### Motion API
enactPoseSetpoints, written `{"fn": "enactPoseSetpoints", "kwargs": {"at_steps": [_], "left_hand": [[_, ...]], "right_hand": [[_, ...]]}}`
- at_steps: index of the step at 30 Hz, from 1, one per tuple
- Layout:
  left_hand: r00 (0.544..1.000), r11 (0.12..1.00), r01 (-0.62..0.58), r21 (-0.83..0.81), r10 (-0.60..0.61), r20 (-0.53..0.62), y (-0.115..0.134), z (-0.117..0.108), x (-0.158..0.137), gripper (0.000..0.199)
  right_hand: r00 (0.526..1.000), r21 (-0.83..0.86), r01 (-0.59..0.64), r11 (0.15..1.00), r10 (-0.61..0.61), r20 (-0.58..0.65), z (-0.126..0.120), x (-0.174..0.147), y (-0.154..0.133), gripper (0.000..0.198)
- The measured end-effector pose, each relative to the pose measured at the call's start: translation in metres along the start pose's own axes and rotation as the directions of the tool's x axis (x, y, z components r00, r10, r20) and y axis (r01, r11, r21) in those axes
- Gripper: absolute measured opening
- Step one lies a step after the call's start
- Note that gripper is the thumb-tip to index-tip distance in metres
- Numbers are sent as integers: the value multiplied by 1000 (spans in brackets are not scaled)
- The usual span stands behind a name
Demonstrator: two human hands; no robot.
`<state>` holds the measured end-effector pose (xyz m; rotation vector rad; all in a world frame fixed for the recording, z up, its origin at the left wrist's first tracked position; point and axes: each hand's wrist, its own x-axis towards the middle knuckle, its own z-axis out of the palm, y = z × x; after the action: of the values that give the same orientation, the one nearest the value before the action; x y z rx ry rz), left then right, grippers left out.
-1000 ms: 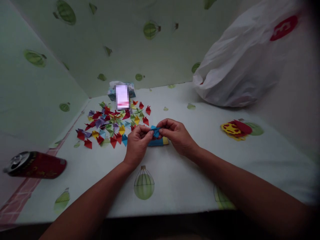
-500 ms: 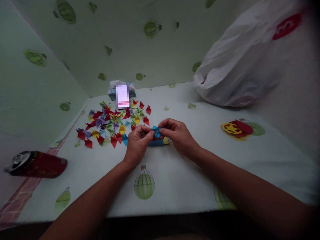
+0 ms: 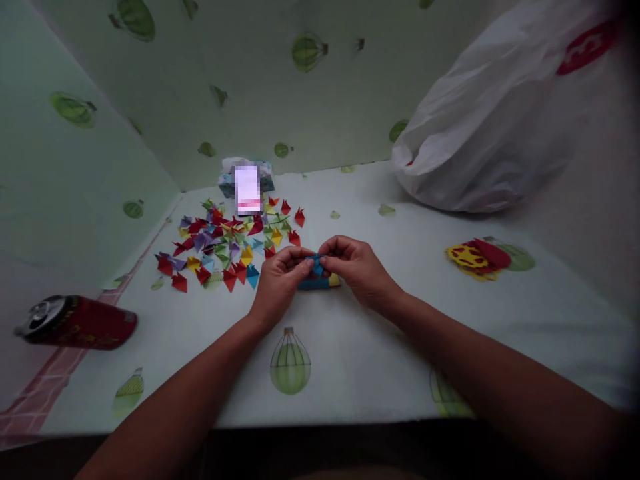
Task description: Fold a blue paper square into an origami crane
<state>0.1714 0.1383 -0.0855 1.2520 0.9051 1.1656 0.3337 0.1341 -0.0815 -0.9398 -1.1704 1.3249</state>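
Note:
A small piece of folded blue paper (image 3: 317,265) is pinched between my two hands, mostly covered by the fingers. My left hand (image 3: 281,279) grips its left side with thumb and fingertips. On the other side, my right hand (image 3: 355,270) pinches the paper between thumb and index finger. Under and just behind the hands lies a flat blue and yellow item (image 3: 320,283), partly hidden. Left of the hands, many small folded paper pieces (image 3: 230,273) in red, purple, green, yellow and blue are spread on the tabletop.
A lit phone (image 3: 248,190) leans on a tissue box (image 3: 227,183) at the back. A dark red can (image 3: 83,323) stands at the left. To the right are yellow and red paper cut-outs (image 3: 470,257) and a large white plastic bag (image 3: 465,153).
The fingers have closed further over the blue paper, so less of it shows. Both hands stay in nearly the same place, and the whole view has shifted slightly.

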Motion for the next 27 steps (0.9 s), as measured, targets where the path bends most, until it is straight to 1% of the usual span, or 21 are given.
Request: {"fn": "enactPoseSetpoints", "kwargs": {"at_steps": [3,7,9,12,15,18,21,27], "left_hand": [[1000,999,-9,43,9,-5,0,0,0,18],[1000,1000,5,7,-5,12,0,0,-1,17],[1000,1000,10,13,-10,13,-1,-1,-1,17],[1000,999,15,49,-15,-3,-1,-1,-1,19],[999,998,33,56,-31,-36,0,0,-1,21],[994,995,102,-7,-102,-44,0,2,-2,23],[984,982,169,-85,-173,-42,0,4,-1,23],[977,968,190,-164,-203,-67,1,5,0,22]], "right_hand": [[1000,-24,6,1000,-6,7,1,-1,0,9],[1000,-18,6,1000,-6,28,1,-1,-1,10],[999,-45,11,999,-10,31,1,-1,-1,11],[998,-172,53,984,-49,30,2,-1,0,9],[992,-324,129,937,-121,43,2,-3,1,7],[984,-406,175,897,-171,47,3,-4,3,7],[985,-414,169,895,-171,33,3,-4,5,8],[989,-385,141,912,-148,13,4,-3,8,11]]}}
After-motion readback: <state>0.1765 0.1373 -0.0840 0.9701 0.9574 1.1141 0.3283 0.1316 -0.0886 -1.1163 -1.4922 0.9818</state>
